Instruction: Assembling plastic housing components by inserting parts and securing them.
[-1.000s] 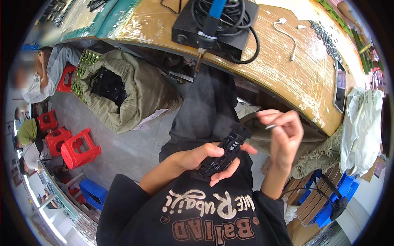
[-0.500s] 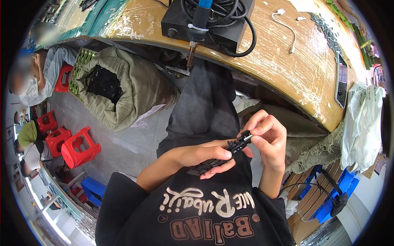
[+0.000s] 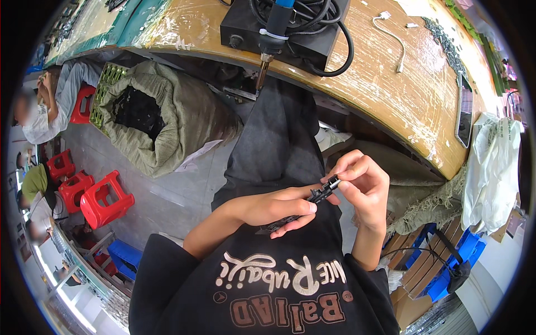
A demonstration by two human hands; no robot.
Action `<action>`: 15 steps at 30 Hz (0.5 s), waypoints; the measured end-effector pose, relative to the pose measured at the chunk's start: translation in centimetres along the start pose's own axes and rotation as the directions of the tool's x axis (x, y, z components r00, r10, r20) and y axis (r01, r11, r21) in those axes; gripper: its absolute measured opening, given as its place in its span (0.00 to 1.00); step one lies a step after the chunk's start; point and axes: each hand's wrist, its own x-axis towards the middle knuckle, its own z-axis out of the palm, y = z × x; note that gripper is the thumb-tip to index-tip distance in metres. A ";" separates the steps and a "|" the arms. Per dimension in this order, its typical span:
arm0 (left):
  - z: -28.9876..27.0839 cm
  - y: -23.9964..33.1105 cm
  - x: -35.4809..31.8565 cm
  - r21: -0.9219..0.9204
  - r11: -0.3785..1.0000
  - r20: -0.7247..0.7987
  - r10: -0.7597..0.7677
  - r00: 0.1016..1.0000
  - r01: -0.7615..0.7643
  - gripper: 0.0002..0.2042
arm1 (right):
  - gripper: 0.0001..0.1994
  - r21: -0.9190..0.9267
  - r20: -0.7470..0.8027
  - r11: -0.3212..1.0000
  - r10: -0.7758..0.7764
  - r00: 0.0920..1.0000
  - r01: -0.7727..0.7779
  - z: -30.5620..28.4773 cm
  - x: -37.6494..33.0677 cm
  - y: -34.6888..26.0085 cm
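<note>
Over lap (image 3: 273,145), gripping black part (image 3: 319,196) slantwise in left hand (image 3: 279,208), thumb on top, fingers curled under; pinching upper-right end of same between thumb and fingertips of right hand (image 3: 365,192); cannot tell whether also pinching a small metal bit there; ahead on table (image 3: 413,95), black box (image 3: 248,39) and white cable (image 3: 393,42); overlapping box in view, iron (image 3: 276,25), tip downward; at left, sack (image 3: 195,100) and red stools (image 3: 114,206)

Left of the hands (image 3: 279,207), open floor (image 3: 170,195) gives room; above, a sack (image 3: 192,106), soldering iron (image 3: 276,28) and the surface (image 3: 385,89) obstruct.
</note>
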 end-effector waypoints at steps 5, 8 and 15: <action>-0.4 0.0 -0.1 0.064 0.998 -0.025 -0.025 0.999 0.026 0.24 | 0.03 -0.017 -0.004 1.000 0.001 1.000 -0.001 0.0 0.0 0.2; -0.6 -0.1 -0.2 0.095 0.995 -0.025 -0.007 1.000 0.009 0.25 | 0.03 -0.032 -0.013 0.999 0.011 1.000 -0.012 0.3 0.1 0.0; -1.1 -0.3 -0.1 0.187 0.982 -0.033 0.017 0.999 -0.011 0.26 | 0.06 -0.017 -0.081 0.985 0.172 0.982 -0.174 1.2 0.2 -1.0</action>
